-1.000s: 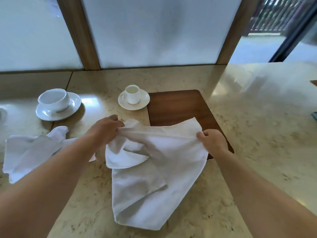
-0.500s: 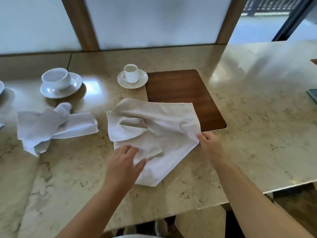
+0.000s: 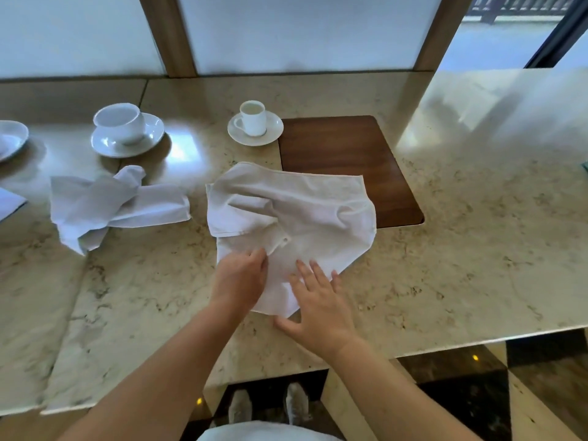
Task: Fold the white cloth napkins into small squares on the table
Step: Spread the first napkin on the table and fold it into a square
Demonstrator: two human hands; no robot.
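Note:
A rumpled white napkin (image 3: pixel 302 211) lies spread on the marble table (image 3: pixel 477 249), its far edge overlapping a dark wooden inlay (image 3: pixel 350 154). My left hand (image 3: pixel 240 278) rests on the napkin's near-left part, fingers curled and pinching a fold of the cloth. My right hand (image 3: pixel 318 300) lies flat with spread fingers on the napkin's near corner, thumb on the bare table. A second white napkin (image 3: pixel 117 205) sits crumpled on the table to the left, apart from both hands.
A large white cup on a saucer (image 3: pixel 127 128) stands at the back left, and a small cup on a saucer (image 3: pixel 254 122) beside the inlay. A white plate (image 3: pixel 9 138) shows at the left edge. The table's front edge runs just below my wrists.
The napkin, held up by its top edge a second ago, now lies on the table. My right hand moved from the right corner to the near corner; my left hand went to the near-left fold.

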